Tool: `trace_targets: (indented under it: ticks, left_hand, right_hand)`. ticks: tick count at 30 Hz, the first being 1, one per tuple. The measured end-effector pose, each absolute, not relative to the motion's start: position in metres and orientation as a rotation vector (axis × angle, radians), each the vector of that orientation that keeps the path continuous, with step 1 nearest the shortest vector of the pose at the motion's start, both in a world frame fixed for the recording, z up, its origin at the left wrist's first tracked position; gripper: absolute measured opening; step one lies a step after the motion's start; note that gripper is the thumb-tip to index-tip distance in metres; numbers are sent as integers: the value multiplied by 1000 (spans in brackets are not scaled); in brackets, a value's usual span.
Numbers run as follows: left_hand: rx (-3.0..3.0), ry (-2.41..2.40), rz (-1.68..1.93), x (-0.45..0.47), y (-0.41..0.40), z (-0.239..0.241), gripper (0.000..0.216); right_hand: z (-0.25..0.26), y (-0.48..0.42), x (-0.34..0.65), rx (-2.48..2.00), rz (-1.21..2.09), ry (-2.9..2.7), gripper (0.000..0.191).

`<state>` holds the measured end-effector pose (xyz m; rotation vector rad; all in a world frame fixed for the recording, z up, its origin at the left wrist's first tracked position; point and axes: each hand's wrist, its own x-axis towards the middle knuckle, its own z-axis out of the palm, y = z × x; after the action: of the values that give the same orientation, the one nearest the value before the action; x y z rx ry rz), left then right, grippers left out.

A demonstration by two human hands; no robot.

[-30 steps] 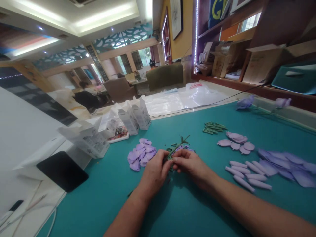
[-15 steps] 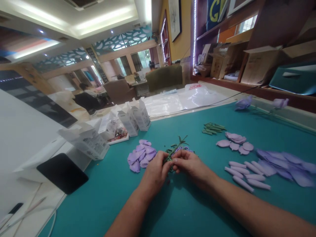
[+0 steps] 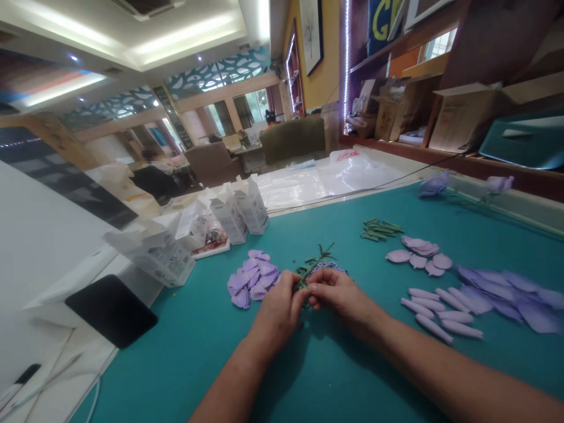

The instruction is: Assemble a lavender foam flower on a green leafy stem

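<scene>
My left hand and my right hand meet over the teal mat, fingers pinched together on a green stem that points away from me. A small purple and green piece lies under the stem, mostly hidden by my fingers. A heap of purple petals lies just left of my left hand. To the right lie rolled purple petals, flat purple petals and larger purple petals.
A bundle of green stem pieces lies farther back. White cartons and a black pad stand at the left. Two finished purple flowers lie by the far right edge. Shelves with boxes rise beyond. A person sits far behind.
Both hands stay pinched on the green stem, fingers working slightly. The view has shifted a little; nothing else on the mat moved.
</scene>
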<state>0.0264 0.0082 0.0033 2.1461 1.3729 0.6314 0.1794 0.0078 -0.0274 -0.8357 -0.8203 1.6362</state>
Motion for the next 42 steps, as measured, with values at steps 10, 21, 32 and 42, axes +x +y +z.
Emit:
trace_targets:
  ticks: [10,21,32,42]
  left_hand:
    - [2143,1473,533,29,7,6,19]
    - [2179,1484,526,29,7,5,19]
    - [2139,1426,556,29,7,5,16]
    - [2142,1408,609,29,6,4,17]
  right_hand:
    - [-29,8,179,-831,1641,-820,37]
    - [-26,8,179,-836,1643,-815,37]
    - [-24,6,180,-835,1642,-830,36]
    - [-23,6,180,-823,1656,-832,37]
